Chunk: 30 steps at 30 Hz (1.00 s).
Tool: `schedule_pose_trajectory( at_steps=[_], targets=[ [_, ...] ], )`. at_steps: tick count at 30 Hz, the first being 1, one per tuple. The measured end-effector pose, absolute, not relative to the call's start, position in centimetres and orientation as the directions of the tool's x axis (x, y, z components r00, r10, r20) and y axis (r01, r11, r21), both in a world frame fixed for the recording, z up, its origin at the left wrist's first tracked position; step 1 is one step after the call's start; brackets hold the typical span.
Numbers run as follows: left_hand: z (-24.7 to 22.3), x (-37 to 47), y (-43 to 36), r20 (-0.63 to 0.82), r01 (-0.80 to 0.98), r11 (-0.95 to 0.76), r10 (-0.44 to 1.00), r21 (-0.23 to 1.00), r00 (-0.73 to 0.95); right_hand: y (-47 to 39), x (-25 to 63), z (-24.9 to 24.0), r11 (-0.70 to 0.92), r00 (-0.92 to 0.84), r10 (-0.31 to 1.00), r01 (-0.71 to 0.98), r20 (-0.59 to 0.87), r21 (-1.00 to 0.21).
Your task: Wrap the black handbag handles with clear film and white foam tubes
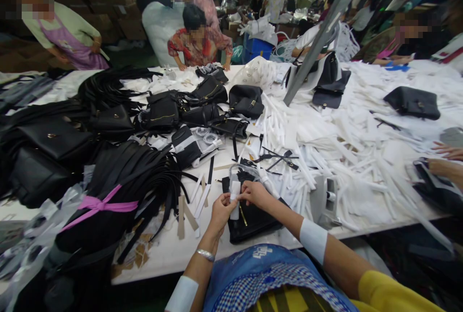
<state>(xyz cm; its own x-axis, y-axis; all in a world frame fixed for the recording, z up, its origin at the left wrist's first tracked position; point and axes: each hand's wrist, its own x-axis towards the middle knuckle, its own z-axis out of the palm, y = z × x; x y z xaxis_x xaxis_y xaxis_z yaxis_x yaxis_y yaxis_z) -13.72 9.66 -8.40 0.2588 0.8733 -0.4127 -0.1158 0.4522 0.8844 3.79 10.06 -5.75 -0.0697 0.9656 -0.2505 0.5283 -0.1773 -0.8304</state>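
A black handbag (258, 223) lies on the table right in front of me, with a gold zipper on its near face. Over its left part, a white wrapping strip (236, 189) is pinched between my two hands. My left hand (222, 211) grips the strip's lower left side, fingertips closed. From the right, my right hand (255, 194) closes its thumb and fingers on the strip's edge. What the strip is wrapped round is hard to make out; clear plastic shows just above it. Small black buckled straps (284, 158) lie beyond my right hand.
Bundled black straps (133, 172) and a pink tie (103, 206) lie at left, with several black bags (159, 112) behind. White foam strips (289, 138) cover the right side near a tape dispenser (323, 201). A metal post (318, 37) rises beyond. A co-worker's hands (446, 160) are at far right.
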Motion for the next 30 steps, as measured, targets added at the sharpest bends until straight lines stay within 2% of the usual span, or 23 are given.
schedule_pose_trajectory(
  at_steps=[3,7,12,16,18,20,24,30],
  targets=[
    [-8.3,-13.9,9.6,-0.420,-0.154,0.478,0.857,0.865,0.299,10.1,4.1,-6.3,-0.187,-0.101,0.960,0.457,-0.260,-0.869],
    [-8.2,-14.2,9.5,-0.437,-0.207,0.527,0.825,0.824,0.359,10.2,3.9,-7.6,-0.283,-0.189,0.927,0.221,-0.325,-0.933],
    [-8.5,-14.6,9.2,-0.459,-0.252,0.575,0.795,0.778,0.396,9.9,2.9,-9.7,-0.359,-0.171,0.919,0.007,-0.355,-0.933],
    [-8.9,-14.8,9.0,-0.492,-0.243,0.602,0.779,0.761,0.388,9.7,2.7,-10.8,-0.377,-0.205,0.912,-0.080,-0.355,-0.923],
    [-9.0,-14.8,9.0,-0.504,-0.232,0.607,0.776,0.760,0.379,9.7,3.0,-10.9,-0.357,-0.230,0.914,-0.070,-0.333,-0.932],
    [-9.0,-14.8,9.1,-0.513,-0.222,0.614,0.770,0.758,0.380,9.6,3.1,-10.9,-0.309,-0.220,0.926,0.022,-0.306,-0.951],
    [-8.5,-14.6,9.5,-0.497,-0.199,0.599,0.774,0.776,0.392,9.4,2.6,-10.6,-0.257,-0.080,0.956,0.242,-0.283,-0.936],
    [-7.7,-14.3,9.8,-0.493,-0.157,0.559,0.808,0.814,0.323,8.7,1.9,-8.7,-0.248,0.086,0.969,0.410,-0.233,-0.878]
  ],
)
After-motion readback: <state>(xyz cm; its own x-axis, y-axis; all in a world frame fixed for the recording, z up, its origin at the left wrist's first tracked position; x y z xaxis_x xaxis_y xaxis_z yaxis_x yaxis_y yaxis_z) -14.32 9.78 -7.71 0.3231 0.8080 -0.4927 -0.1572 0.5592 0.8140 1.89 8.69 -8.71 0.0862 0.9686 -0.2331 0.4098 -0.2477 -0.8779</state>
